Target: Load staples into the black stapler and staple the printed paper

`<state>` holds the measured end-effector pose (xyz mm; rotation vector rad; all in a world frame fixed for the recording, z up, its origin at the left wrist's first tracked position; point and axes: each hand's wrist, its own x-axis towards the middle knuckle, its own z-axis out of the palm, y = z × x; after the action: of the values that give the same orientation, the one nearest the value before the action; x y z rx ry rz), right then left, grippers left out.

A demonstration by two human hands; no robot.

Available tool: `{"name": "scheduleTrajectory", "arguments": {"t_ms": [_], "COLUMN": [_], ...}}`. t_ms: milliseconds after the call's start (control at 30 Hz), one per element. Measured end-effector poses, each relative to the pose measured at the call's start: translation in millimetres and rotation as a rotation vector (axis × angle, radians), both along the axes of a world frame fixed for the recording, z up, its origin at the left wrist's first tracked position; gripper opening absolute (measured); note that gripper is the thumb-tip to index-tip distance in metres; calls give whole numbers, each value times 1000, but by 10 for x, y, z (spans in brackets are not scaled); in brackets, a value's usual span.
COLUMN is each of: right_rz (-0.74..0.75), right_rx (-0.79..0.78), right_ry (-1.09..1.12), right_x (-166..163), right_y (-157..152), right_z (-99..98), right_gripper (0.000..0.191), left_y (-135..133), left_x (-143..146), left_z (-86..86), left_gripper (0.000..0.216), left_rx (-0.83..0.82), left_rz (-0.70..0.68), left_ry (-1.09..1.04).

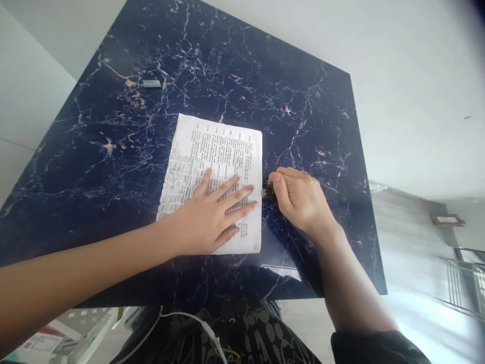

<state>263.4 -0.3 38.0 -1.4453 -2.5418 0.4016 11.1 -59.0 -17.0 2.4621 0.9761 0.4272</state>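
Observation:
A sheaf of printed white paper (217, 132) lies on the dark blue marbled table, with dense lines of text and an uneven left edge. My left hand (212, 215) rests flat on it with the fingers spread. At the paper's right edge, my right hand (299, 197) is closed around what looks like a small black stapler (270, 192). Its metal end meets the edge of the paper. Most of the stapler's body is hidden under my fingers.
Toward the far left of the table (242, 76) lies a small pale rectangular piece (151, 83). A white cable (189, 317) hangs in front of my body below the near edge. At the lower left stands a white rack-like thing (94, 331) beside the table.

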Motion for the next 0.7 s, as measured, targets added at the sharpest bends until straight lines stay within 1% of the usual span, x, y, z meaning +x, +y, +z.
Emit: {"name": "scheduleTrajectory", "arguments": {"t_ms": [133,300,433,500,567,633,700], "right_rz": [-12,-16,18,22,2,4,83], "right_rx": [46,109,247,284,276,232,104], "right_ry": [-68,-176,-296,-364,-417,-413,-307], "right_x": [-37,-58,-119,-178,-223,-206,-97], "right_y": [-10,-19,-42,-57,-59,-40,-1], "right_z": [-18,-32,-87,-126,-143,-116,-42], "right_gripper": [43,45,44,46,48,49,44], "left_y": [9,18,8,0,-6,-7,-3], "left_x": [0,7,10,8,4,-3,-10], "left_z": [-20,-29,-26,-20,-9,3,11], "left_gripper": [55,57,59,59,59,58,57], "left_rx": [-45,-64,-44,-19,6,26,41], "left_rz": [7,17,10,4,-5,-13,-15], "left_ry": [-92,-139,-112,-62,3,60,96]}}
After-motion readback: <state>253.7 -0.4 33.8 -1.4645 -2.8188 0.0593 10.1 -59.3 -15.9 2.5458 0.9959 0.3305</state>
